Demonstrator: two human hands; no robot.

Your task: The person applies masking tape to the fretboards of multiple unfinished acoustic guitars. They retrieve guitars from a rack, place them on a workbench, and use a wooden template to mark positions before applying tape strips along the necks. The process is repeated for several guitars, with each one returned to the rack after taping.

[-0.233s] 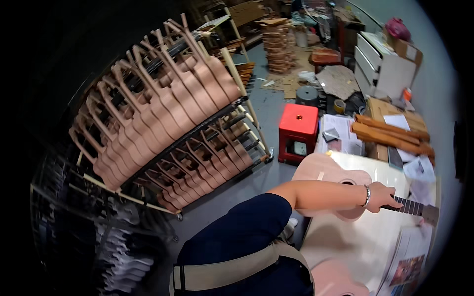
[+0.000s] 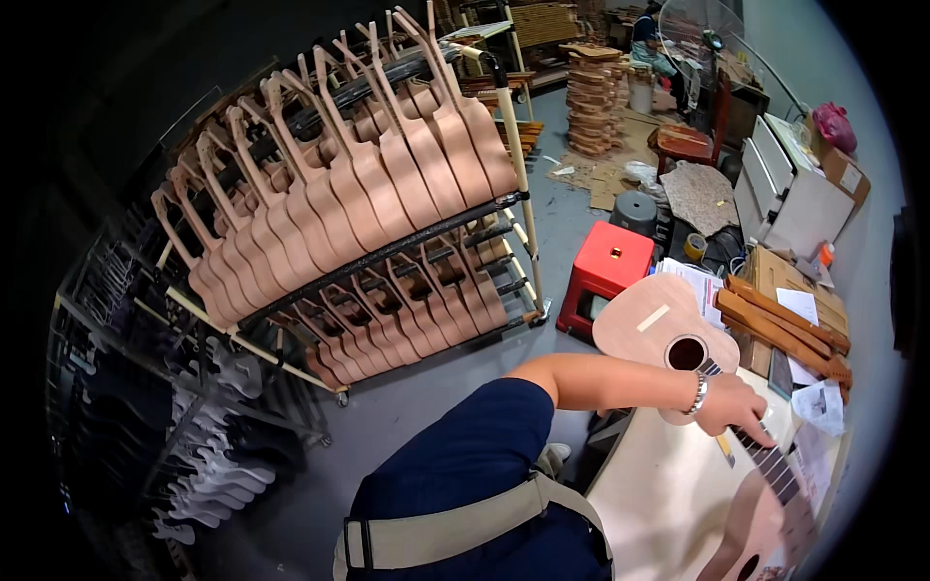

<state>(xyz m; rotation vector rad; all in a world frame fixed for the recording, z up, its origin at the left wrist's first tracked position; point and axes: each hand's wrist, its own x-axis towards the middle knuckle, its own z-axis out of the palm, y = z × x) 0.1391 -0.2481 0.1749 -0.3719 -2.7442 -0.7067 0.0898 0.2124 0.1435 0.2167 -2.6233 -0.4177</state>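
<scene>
My left arm, in a navy sleeve with a metal bracelet at the wrist, reaches across to the right. My left hand [image 2: 733, 401] is closed around the fretted neck of a small unpainted acoustic guitar [image 2: 630, 334]. Its pale pinkish body points to the upper left, showing a round sound hole and a light strip on the top. The headstock end slants down to the lower right. Below it, a second guitar body [image 2: 744, 523] lies partly in view on the cream-coloured table [image 2: 635, 474]. My right hand is out of view.
A wheeled rack [image 2: 387, 254] holds rows of unpainted guitar bodies at left. Dark and white guitar shapes [image 2: 218, 474] hang below it. A red stool [image 2: 610, 261] stands beyond the table. Wooden necks [image 2: 775, 324] and papers lie at right; a person [image 2: 647, 39] is far back.
The guitar has turned, its neck end swinging down toward the lower right and its top showing more fully. My left hand stays on the neck. The whole view has shifted slightly.
</scene>
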